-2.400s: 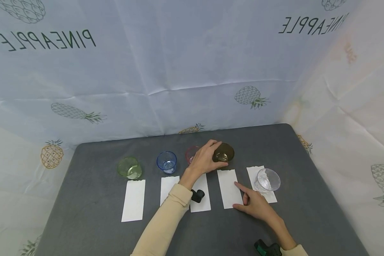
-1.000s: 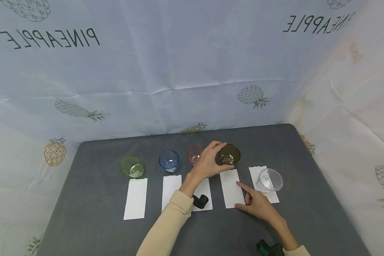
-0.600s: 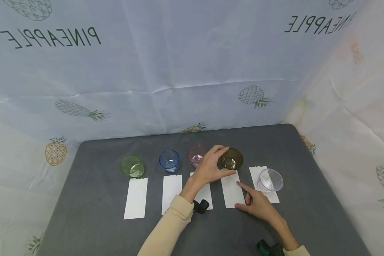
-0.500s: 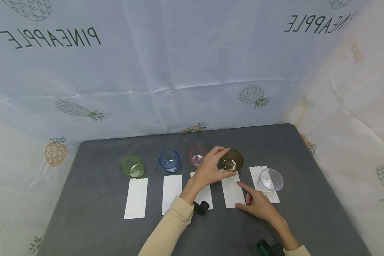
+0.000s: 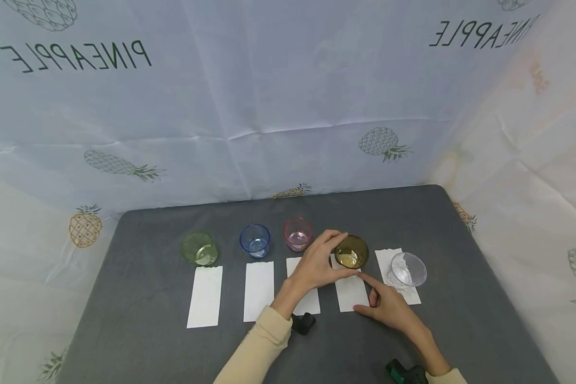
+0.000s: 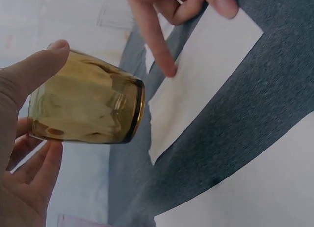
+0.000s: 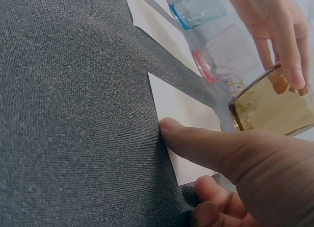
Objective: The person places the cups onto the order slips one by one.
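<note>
My left hand [image 5: 317,261] holds an amber glass [image 5: 352,252] between thumb and fingers. In the left wrist view the glass [image 6: 83,102] hangs above the table, its base toward the far, torn end of a white paper strip [image 5: 351,293]. My right hand [image 5: 388,306] rests at that strip, index finger and thumb touching its right side and near corner, the other fingers curled under. The right wrist view has the thumb on the edge of the paper [image 7: 184,104]. From the head view the two hands' fingertips nearly meet.
A clear glass [image 5: 406,270] stands on another paper strip [image 5: 386,258] at the right. Pink [image 5: 298,234], blue [image 5: 255,241] and green [image 5: 199,248] glasses stand behind further strips on the grey table [image 5: 149,298]. A pineapple-print cloth [image 5: 221,106] hangs behind.
My left hand has brought the amber glass nearer and slightly right, from behind the strip to over its far end. The right hand has stayed at the strip.
</note>
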`<state>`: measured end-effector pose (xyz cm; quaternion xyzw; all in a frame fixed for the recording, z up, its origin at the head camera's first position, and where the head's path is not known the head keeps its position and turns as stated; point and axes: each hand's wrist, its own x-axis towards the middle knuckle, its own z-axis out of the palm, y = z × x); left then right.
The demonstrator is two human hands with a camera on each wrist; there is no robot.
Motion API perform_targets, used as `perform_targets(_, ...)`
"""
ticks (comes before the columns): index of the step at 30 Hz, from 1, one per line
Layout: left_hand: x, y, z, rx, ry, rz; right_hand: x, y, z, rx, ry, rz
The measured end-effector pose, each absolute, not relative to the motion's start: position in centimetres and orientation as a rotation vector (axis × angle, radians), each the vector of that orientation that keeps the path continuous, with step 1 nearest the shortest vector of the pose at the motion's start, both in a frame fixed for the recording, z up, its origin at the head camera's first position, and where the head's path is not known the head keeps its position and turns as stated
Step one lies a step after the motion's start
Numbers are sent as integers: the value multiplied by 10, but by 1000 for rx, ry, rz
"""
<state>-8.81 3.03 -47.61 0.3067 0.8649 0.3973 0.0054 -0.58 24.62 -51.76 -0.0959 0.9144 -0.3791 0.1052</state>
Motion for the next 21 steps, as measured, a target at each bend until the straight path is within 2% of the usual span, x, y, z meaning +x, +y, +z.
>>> perform_targets(21,-62,32,-485,977,2715,1238,-6,246,-520,-287,2707,-1158)
